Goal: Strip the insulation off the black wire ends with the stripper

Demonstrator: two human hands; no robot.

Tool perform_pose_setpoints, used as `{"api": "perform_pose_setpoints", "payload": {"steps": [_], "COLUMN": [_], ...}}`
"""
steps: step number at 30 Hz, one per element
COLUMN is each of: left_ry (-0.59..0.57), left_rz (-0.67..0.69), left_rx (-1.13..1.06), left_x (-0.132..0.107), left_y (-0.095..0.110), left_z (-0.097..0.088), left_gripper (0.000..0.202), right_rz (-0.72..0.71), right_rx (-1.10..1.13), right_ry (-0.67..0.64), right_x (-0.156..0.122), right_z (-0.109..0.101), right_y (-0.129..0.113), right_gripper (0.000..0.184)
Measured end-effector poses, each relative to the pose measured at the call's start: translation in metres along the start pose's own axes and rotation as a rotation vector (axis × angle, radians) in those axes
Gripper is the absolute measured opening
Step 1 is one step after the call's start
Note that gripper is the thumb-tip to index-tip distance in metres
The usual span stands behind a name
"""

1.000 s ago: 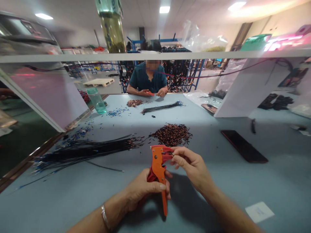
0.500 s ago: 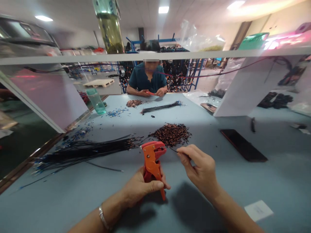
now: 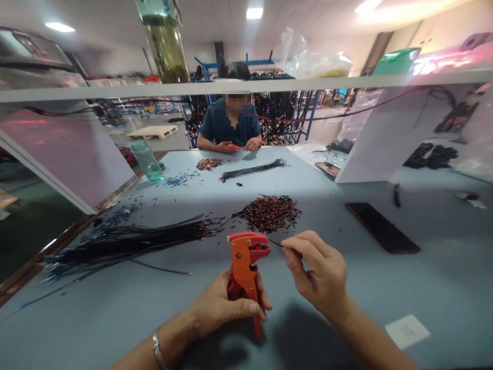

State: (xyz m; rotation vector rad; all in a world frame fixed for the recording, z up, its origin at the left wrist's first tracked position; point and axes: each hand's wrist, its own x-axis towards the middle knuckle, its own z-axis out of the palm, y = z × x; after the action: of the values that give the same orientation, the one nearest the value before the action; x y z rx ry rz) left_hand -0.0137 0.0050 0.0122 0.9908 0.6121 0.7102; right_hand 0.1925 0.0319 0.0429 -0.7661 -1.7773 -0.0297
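Note:
My left hand [image 3: 231, 303] is wrapped round the handles of an orange and red wire stripper [image 3: 243, 262], its jaws raised and facing right. Thumb and fingers of my right hand [image 3: 318, 264] pinch a thin black wire [image 3: 275, 242], whose end points left toward the jaws; whether it touches them I cannot tell. Just behind the tool is a heap of small black and copper-coloured wire pieces [image 3: 271, 211]. A long bundle of black wires [image 3: 134, 244] lies to the left, with one loose wire [image 3: 162, 268] in front of it.
A black phone [image 3: 382, 227] and a white paper slip [image 3: 407, 331] lie at the right. Across the table a co-worker [image 3: 230, 123] holds a red tool, near a smaller wire bundle [image 3: 252, 169] and a green bottle [image 3: 147, 162]. A shelf [image 3: 246, 87] spans overhead.
The wire stripper in my left hand has come slightly lower and to the right. My right hand with the wire stays close to its jaws. The whole view has shifted a little.

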Motion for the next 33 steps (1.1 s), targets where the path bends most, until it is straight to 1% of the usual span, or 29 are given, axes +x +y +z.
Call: {"api": "perform_pose_setpoints", "payload": {"steps": [4, 10, 20, 27, 33], "left_ry": [0.024, 0.016, 0.001, -0.003, -0.023], "left_rz": [0.016, 0.005, -0.003, 0.013, -0.003], "left_rx": [0.016, 0.006, 0.009, 0.006, 0.017], "left_x": [0.0006, 0.0002, -0.0010, -0.0004, -0.0015], "left_y": [0.0005, -0.0024, -0.0033, -0.0060, -0.0061], "left_z": [-0.0001, -0.0012, 0.0009, 0.0000, 0.0003], "left_gripper": [0.037, 0.039, 0.038, 0.044, 0.043], "right_rz": [0.008, 0.017, -0.003, 0.007, -0.004], "right_rx": [0.016, 0.030, 0.056, 0.089, 0.065], "right_ry": [-0.023, -0.070, -0.068, -0.055, -0.068], "right_x": [0.0008, -0.0019, -0.0015, -0.0017, -0.0019], "right_z": [-0.0002, 0.0024, 0.0019, 0.0035, 0.0037], "right_y": [-0.0011, 0.0016, -0.0001, 0.0007, 0.0011], "right_gripper": [0.016, 0.016, 0.018, 0.018, 0.017]}}
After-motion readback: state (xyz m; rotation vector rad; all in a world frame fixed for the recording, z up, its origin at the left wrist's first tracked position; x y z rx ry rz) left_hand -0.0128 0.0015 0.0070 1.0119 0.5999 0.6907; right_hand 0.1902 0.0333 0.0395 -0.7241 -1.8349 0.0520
